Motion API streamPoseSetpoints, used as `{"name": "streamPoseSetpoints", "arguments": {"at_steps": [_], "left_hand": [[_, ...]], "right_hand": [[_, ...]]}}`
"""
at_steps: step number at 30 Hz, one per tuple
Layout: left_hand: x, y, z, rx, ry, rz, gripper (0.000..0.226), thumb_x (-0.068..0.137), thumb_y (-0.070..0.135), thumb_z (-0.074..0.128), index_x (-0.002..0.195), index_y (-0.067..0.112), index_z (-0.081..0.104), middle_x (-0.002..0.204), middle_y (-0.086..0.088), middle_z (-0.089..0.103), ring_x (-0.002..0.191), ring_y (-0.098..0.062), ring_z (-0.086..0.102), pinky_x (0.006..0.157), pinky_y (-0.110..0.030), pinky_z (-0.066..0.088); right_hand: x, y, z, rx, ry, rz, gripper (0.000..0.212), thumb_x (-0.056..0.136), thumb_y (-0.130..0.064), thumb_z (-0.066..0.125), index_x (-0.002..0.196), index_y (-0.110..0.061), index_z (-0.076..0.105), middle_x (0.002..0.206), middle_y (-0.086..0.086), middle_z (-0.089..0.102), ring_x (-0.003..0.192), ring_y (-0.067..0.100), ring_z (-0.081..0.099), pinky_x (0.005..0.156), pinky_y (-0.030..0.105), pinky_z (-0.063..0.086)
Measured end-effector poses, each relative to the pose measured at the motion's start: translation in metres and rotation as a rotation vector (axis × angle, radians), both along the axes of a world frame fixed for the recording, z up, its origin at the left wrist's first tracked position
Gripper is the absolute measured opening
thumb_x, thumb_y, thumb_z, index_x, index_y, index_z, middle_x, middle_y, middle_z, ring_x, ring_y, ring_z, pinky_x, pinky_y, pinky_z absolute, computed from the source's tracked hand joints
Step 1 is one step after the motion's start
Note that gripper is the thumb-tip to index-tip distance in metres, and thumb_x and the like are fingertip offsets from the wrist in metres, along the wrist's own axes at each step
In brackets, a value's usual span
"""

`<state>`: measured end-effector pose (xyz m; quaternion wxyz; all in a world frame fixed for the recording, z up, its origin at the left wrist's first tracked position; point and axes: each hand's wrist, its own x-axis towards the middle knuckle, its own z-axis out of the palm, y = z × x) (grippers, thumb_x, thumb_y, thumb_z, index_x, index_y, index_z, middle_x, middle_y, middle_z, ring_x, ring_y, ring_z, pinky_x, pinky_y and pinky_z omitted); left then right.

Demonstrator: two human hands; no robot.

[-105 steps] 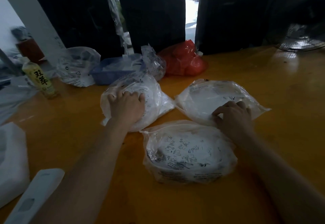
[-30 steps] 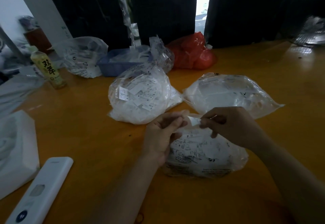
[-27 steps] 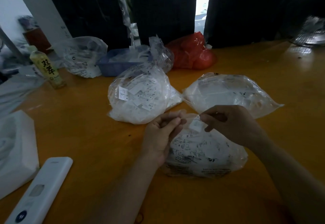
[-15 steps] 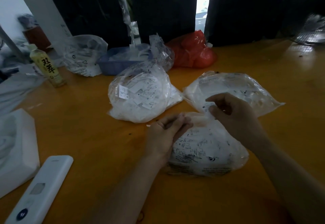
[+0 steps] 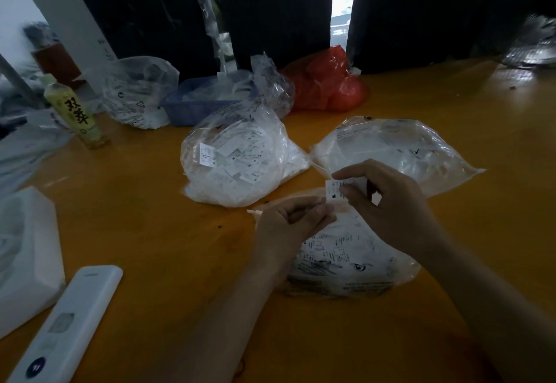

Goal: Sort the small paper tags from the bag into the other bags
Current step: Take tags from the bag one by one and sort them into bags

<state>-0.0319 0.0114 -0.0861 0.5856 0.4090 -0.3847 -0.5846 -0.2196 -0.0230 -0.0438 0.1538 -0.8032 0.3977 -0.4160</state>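
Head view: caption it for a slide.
Right hand pinches a paper tag above the near bag.

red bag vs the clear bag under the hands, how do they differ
The red bag is opaque, so its contents are hidden; the clear bag shows printed paper tags inside. The red bag sits untouched at the table's far edge; the clear bag lies nearest, beneath both hands. Both are plastic.

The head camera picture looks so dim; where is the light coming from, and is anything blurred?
Head view: daylight enters through a bright gap between dark panels at the back, glare sheens the orange table at right, the edges bend and blur, and the small white paper tag stays readable.
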Motion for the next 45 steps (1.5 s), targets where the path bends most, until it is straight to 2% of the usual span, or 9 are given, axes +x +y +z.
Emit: {"name": "streamPoseSetpoints", "arguments": {"at_steps": [5, 10, 12, 18, 25, 32, 40, 43, 45], "left_hand": [[-0.001, 0.000, -0.003, 0.004, -0.047, -0.004, 0.022, 0.092, 0.003, 0.075, 0.114, 0.001, 0.074, 0.109, -0.019, 0.078, 0.104, -0.033, 0.076, 0.089, -0.030, 0.061], [-0.001, -0.001, 0.000, 0.004, -0.044, -0.010, 0.038, 0.083, 0.017, 0.079, 0.117, -0.001, 0.073, 0.108, -0.017, 0.079, 0.103, -0.031, 0.077, 0.090, -0.030, 0.061], [-0.001, -0.001, -0.001, 0.004, -0.027, 0.000, 0.036, 0.087, 0.017, 0.077, 0.117, -0.002, 0.073, 0.108, -0.018, 0.078, 0.104, -0.032, 0.076, 0.091, -0.031, 0.061], [-0.001, -0.003, -0.001, 0.016, -0.002, 0.043, 0.028, 0.086, 0.029, 0.077, 0.104, 0.008, 0.081, 0.106, -0.018, 0.079, 0.102, -0.032, 0.077, 0.088, -0.029, 0.061], [-0.002, -0.001, -0.001, 0.035, -0.006, -0.039, 0.030, 0.090, 0.019, 0.074, 0.116, 0.003, 0.076, 0.111, -0.016, 0.078, 0.106, -0.030, 0.076, 0.091, -0.028, 0.060], [-0.003, 0.000, -0.001, 0.023, 0.000, -0.058, 0.019, 0.095, 0.007, 0.069, 0.112, 0.004, 0.075, 0.109, -0.016, 0.079, 0.106, -0.028, 0.076, 0.089, -0.025, 0.060], [-0.004, 0.000, -0.001, 0.000, -0.072, -0.001, 0.020, 0.100, 0.013, 0.065, 0.112, 0.002, 0.077, 0.104, -0.018, 0.079, 0.103, -0.030, 0.077, 0.089, -0.028, 0.061], [-0.003, 0.002, -0.001, -0.030, -0.180, -0.002, 0.022, 0.101, 0.017, 0.065, 0.117, 0.005, 0.076, 0.100, -0.015, 0.080, 0.098, -0.026, 0.077, 0.085, -0.028, 0.062], [-0.003, 0.003, 0.000, -0.033, -0.214, -0.014, 0.022, 0.100, 0.015, 0.067, 0.119, 0.008, 0.076, 0.101, -0.010, 0.080, 0.097, -0.023, 0.078, 0.082, -0.028, 0.063]], "right_hand": [[0.000, 0.000, -0.002, -0.028, 0.035, 0.000, 0.020, 0.096, -0.017, 0.066, 0.115, -0.021, 0.070, 0.097, -0.022, 0.057, 0.078, 0.001, 0.056, 0.066, 0.015, 0.046], [0.001, 0.000, -0.004, -0.061, 0.081, 0.015, 0.020, 0.097, -0.017, 0.063, 0.116, -0.020, 0.069, 0.104, -0.012, 0.060, 0.085, -0.010, 0.055, 0.072, 0.007, 0.044], [0.000, -0.001, -0.005, -0.054, 0.102, 0.017, 0.021, 0.097, -0.015, 0.064, 0.116, -0.020, 0.069, 0.105, -0.012, 0.061, 0.087, -0.014, 0.054, 0.076, 0.004, 0.043], [-0.001, -0.001, -0.004, -0.047, 0.097, 0.009, 0.020, 0.097, -0.014, 0.064, 0.115, -0.020, 0.070, 0.106, -0.008, 0.065, 0.083, 0.000, 0.060, 0.072, 0.011, 0.048], [-0.003, -0.004, -0.004, -0.019, 0.025, -0.029, 0.020, 0.096, -0.012, 0.067, 0.115, -0.018, 0.071, 0.099, -0.022, 0.056, 0.085, -0.009, 0.056, 0.072, 0.007, 0.043], [-0.002, -0.003, -0.004, -0.061, 0.034, -0.033, 0.020, 0.096, -0.014, 0.065, 0.115, -0.018, 0.071, 0.098, -0.015, 0.058, 0.083, -0.009, 0.055, 0.071, 0.006, 0.043], [-0.005, -0.006, -0.006, -0.067, 0.158, 0.034, 0.026, 0.099, -0.010, 0.060, 0.120, -0.020, 0.071, 0.105, -0.010, 0.062, 0.084, -0.009, 0.056, 0.073, 0.006, 0.044], [-0.005, -0.007, -0.008, -0.020, 0.188, 0.050, 0.035, 0.099, -0.011, 0.059, 0.131, -0.026, 0.066, 0.096, -0.023, 0.054, 0.082, -0.009, 0.056, 0.071, 0.006, 0.043], [-0.003, -0.005, -0.010, 0.056, 0.199, 0.044, 0.045, 0.099, -0.016, 0.063, 0.141, -0.030, 0.054, 0.093, -0.030, 0.048, 0.088, -0.017, 0.054, 0.070, 0.002, 0.043]]}}
